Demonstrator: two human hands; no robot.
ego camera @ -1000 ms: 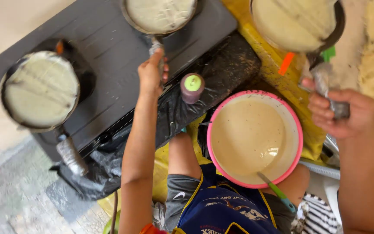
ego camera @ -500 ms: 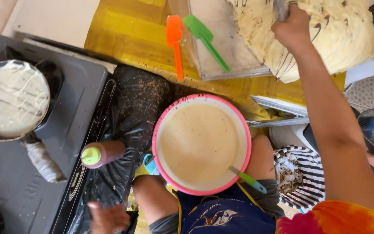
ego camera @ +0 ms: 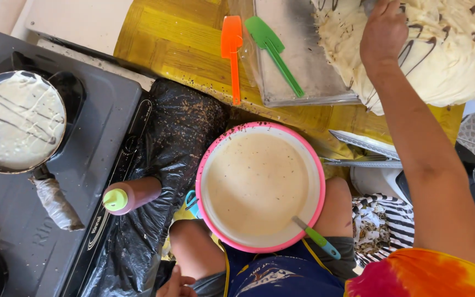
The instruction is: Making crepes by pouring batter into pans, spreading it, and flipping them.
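While curled onto stacked crepes (ego camera: 457, 55) at tray's (ego camera: 298, 66) far right, right grip (ego camera: 383, 33) pinching top one; left grip (ego camera: 177, 285) unclear.

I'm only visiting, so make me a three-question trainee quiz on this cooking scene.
1. True or false: the right hand rests on the stack of crepes.
2. Which spatula lies nearer the stove: A) orange spatula, B) green spatula?
3. Fill in: the pink-rimmed bowl holds pale ____.

Key
1. True.
2. A.
3. Batter; a green-handled utensil leans in it.
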